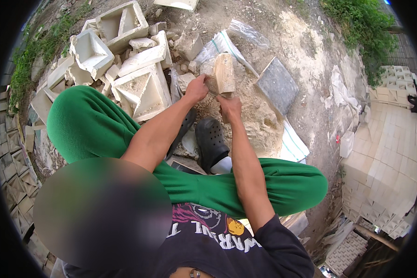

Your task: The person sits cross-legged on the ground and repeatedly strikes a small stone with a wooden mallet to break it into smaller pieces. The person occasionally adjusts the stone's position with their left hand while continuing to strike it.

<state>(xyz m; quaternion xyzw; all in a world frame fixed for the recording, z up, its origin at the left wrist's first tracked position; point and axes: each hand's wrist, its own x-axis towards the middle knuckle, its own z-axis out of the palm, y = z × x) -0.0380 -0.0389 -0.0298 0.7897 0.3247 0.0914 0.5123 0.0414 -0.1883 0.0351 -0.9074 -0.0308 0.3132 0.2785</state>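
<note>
A thick wooden mallet (224, 74) with a pale, worn head is over a heap of crumbled, sandy rubble (257, 125). My right hand (230, 109) is wrapped round its lower end, where the handle is mostly hidden by the fingers. Just left of the mallet head, my left hand (197, 89) is closed, its fingers pinching something small and dull that I cannot make out against the rubble. Under the heap lies a white sack (294, 141) with green stripes, showing at two of its ends. A grey square slab (278, 85) rests tilted at the heap's right side.
Broken cream-coloured hollow blocks (141, 90) are piled at the left. My dark clogs (211, 141) stand just below the heap. Clear plastic (249, 33) lies beyond it. Stacked pale blocks (380, 153) fill the far right, and green plants (361, 32) grow at the upper right.
</note>
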